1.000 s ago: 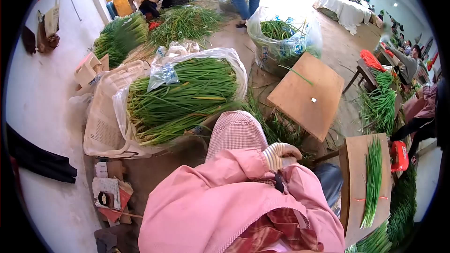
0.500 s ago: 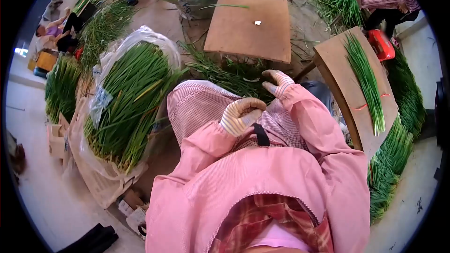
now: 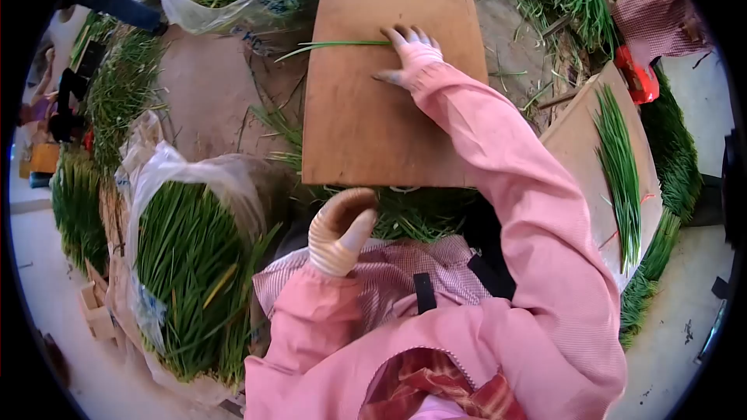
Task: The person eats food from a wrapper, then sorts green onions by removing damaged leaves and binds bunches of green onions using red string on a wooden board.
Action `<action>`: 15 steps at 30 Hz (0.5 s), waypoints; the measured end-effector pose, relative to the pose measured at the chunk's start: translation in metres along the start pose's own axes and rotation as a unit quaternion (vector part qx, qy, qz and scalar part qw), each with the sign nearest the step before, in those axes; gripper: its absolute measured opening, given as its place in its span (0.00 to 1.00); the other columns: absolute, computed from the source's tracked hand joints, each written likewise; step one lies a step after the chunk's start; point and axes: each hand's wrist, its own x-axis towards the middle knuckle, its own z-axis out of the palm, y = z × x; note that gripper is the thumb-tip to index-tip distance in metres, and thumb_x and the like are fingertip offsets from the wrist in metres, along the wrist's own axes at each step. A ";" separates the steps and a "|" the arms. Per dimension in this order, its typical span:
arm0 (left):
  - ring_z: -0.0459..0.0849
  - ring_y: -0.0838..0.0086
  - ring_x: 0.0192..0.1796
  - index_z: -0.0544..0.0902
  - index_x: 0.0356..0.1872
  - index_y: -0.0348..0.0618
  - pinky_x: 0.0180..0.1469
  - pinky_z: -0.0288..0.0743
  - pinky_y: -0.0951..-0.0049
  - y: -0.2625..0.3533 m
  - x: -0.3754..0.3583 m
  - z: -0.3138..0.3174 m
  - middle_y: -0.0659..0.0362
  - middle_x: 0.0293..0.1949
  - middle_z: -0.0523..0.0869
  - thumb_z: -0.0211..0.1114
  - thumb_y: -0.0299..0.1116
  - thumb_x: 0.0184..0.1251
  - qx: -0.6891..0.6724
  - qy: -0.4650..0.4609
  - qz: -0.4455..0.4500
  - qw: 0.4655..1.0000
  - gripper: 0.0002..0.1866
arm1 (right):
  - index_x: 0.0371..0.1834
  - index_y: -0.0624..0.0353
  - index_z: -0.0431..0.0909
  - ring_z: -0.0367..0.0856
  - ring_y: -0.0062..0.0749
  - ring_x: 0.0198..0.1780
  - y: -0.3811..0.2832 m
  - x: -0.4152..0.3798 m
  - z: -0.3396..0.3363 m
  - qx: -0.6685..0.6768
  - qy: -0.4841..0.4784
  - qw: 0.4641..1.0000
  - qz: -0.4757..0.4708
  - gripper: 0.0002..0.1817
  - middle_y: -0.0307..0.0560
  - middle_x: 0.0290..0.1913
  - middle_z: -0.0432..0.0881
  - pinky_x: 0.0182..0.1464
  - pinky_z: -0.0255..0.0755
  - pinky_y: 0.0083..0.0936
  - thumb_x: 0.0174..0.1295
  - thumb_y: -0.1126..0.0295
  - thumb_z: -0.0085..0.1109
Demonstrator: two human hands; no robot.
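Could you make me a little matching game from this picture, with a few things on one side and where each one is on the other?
Things:
1. right hand
2. left hand
3. loose stalk
4. red tool

Places:
A. by the near edge of the middle board, above the lap
B. beside the right-hand board, on the floor
C. flat on the far part of the middle board
D. lying across the middle board's far left edge

Pairs: 1-C, 2-A, 3-D, 4-B

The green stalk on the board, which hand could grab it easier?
Right. The right hand already lies on the board touching the stalk; the left hand hangs back near the lap.
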 end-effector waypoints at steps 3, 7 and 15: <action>0.77 0.78 0.37 0.76 0.43 0.36 0.42 0.71 0.80 0.006 0.023 -0.009 0.58 0.34 0.81 0.59 0.21 0.54 -0.008 0.007 -0.068 0.998 0.13 | 0.51 0.39 0.71 0.59 0.45 0.59 -0.013 0.029 0.006 -0.056 -0.029 0.997 0.034 0.30 0.47 0.54 0.68 0.57 0.53 0.48 0.43 0.44 0.57; 0.78 0.74 0.36 0.75 0.43 0.38 0.40 0.73 0.76 0.005 0.036 -0.012 0.56 0.35 0.81 0.58 0.24 0.55 0.043 0.005 -0.030 0.999 0.12 | 0.37 0.41 0.78 0.71 0.45 0.47 0.003 0.012 0.020 0.016 0.014 1.000 0.013 0.14 0.45 0.39 0.76 0.49 0.63 0.40 0.50 0.52 0.51; 0.78 0.73 0.38 0.76 0.41 0.41 0.40 0.75 0.72 -0.012 0.028 -0.028 0.57 0.36 0.79 0.60 0.26 0.55 -0.004 0.010 0.112 0.994 0.12 | 0.29 0.53 0.74 0.72 0.46 0.43 -0.034 -0.182 0.006 0.047 0.065 0.997 -0.001 0.09 0.52 0.39 0.74 0.50 0.63 0.40 0.43 0.66 0.55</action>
